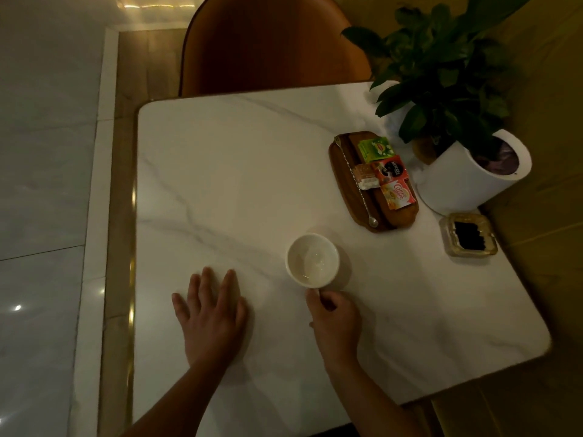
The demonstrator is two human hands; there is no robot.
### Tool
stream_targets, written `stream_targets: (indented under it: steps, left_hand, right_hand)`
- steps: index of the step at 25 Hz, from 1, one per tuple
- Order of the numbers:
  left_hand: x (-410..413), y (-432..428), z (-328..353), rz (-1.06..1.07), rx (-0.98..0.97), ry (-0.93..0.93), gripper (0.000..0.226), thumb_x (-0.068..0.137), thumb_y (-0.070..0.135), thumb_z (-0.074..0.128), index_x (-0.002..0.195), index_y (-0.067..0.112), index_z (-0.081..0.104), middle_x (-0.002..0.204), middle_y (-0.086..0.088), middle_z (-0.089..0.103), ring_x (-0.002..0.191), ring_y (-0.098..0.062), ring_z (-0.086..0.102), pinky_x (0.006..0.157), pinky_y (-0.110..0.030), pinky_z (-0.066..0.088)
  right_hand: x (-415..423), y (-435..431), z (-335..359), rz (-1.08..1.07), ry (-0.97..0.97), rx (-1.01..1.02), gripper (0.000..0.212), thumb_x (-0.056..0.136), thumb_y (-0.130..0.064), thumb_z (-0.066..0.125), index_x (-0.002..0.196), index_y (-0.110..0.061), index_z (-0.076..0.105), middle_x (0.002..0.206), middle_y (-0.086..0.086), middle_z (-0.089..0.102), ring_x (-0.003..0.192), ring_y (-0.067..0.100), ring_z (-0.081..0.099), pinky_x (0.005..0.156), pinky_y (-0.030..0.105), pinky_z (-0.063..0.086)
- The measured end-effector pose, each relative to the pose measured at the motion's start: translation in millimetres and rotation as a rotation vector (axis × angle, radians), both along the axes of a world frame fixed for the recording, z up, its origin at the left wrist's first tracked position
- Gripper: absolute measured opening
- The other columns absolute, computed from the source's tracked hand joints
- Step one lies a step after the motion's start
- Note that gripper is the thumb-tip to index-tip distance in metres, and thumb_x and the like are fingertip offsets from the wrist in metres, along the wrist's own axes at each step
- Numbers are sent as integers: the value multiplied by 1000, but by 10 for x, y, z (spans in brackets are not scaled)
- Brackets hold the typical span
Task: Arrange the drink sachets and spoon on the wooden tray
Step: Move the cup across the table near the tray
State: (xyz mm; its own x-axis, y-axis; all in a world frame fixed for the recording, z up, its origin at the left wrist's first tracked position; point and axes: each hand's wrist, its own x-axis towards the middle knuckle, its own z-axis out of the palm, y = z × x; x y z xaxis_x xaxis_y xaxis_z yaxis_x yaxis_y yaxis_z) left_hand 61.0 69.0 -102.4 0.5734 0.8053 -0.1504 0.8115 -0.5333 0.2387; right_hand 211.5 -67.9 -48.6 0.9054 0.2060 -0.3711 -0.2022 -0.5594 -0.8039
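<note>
Two bare forearms reach over a white marble-look table [239, 171] with rounded corners, set by a brown chair [271, 45] on glossy pale floor tiles. Left hand [212, 316] lies flat, fingers spread and holding nothing, while the right hand [335, 316] pinches the handle of a smooth white cup [313, 259]. Well beyond, the oval wooden tray [347, 197] carries green, red and yellow drink sachets [388, 173] in a row beside a long thin spoon [356, 181], near a white potted plant [463, 178] and glass ashtray [470, 234].
</note>
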Motion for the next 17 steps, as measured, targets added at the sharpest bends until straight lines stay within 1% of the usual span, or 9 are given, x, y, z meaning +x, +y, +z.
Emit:
stream_targets:
  steps: [2,4,6,7,9,10,13,15,17]
  left_hand:
    - [16,4,27,-4,-4,11,67,96,59,28,158,36,17,169,-12,10,156,-31,-1,123,-63,1]
    - [26,-4,51,-8,-16,16,69,95,59,26,159,34,19,169,-13,10,156,-32,-1,122,-64,0]
    - [49,4,84,-16,-24,29,71,93,61,23,159,32,21,168,-16,13,156,-35,2,120,-67,0]
    - [86,18,107,-35,-4,52,72,93,62,24,158,32,24,167,-18,17,155,-37,6,119,-69,3]
    - [208,54,138,-106,40,84,69,92,61,28,156,35,29,164,-20,25,153,-40,15,117,-72,7]
    - [280,67,144,-139,44,79,67,93,60,28,156,38,29,164,-19,25,153,-39,16,117,-72,6]
    - [449,94,104,-156,20,67,64,94,63,23,156,46,20,168,-12,16,156,-34,6,117,-70,-2]
    - [455,99,62,-136,19,64,64,94,65,21,155,48,17,169,-9,14,156,-31,3,118,-69,-3]
    - [441,97,53,-129,15,59,64,94,65,21,156,48,15,169,-8,13,156,-30,1,118,-68,-4]
  right_hand:
    - [49,-64,11,30,-2,2,22,77,-42,74,68,-26,64,71,0,68,66,23,68,67,50,58]
    - [84,-83,19,86,-19,-28,26,74,-46,74,70,-23,64,70,-1,69,66,20,67,67,45,58]
    - [111,-70,21,122,-39,-53,29,75,-45,74,66,-20,62,68,0,69,64,19,65,65,43,56]
    - [122,-62,19,126,-41,-60,30,75,-43,74,64,-19,61,68,1,68,64,19,65,64,43,56]
    - [140,-45,19,126,-36,-72,30,76,-40,74,62,-18,59,67,1,68,63,19,64,62,41,56]
    - [148,-45,19,127,-38,-73,31,76,-39,74,61,-17,58,67,1,67,63,19,64,62,40,55]
    - [200,-77,22,107,-87,-84,30,76,-33,75,58,-20,56,69,2,64,65,19,61,63,39,52]
    - [254,-118,34,101,-142,-87,30,77,-27,77,57,-23,54,70,1,62,65,18,59,64,37,50]
    - [314,-181,41,87,-170,-75,27,76,-23,78,60,-22,56,70,1,63,65,18,59,63,37,50]
